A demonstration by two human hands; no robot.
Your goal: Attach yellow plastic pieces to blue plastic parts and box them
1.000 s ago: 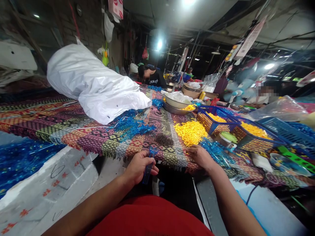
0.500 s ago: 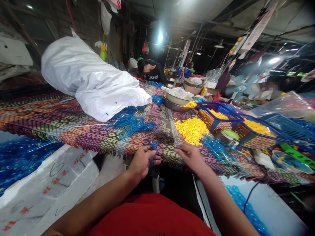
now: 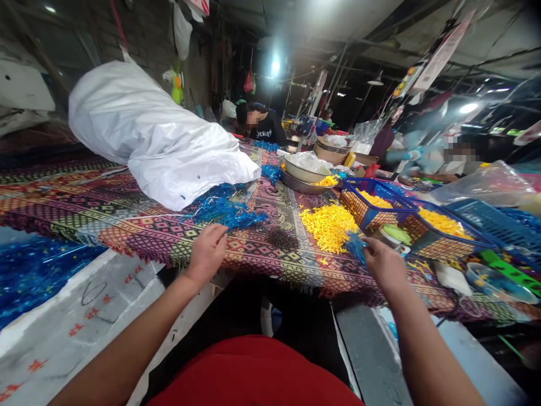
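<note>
My left hand (image 3: pixel 206 254) hovers over a patterned woven cloth (image 3: pixel 105 206), just short of a heap of blue translucent plastic runners (image 3: pixel 224 213), and holds nothing I can see. My right hand (image 3: pixel 384 265) is at a small cluster of blue plastic pieces (image 3: pixel 355 247), its fingertips against them. Beside that cluster lies a pile of yellow plastic parts (image 3: pixel 327 226). Between my hands sits a small heap of dark pieces (image 3: pixel 282 239).
A large white sack (image 3: pixel 156 141) lies on the cloth at left. Blue-rimmed baskets (image 3: pixel 372 206) hold yellow parts at right, beyond stacked metal bowls (image 3: pixel 296 180). A seated person (image 3: pixel 262 124) works at the far end, and another person (image 3: pixel 456 163) sits at right.
My left hand has moved up and to the left, and the blue strip it held no longer shows. My right hand has shifted right to the blue pieces.
</note>
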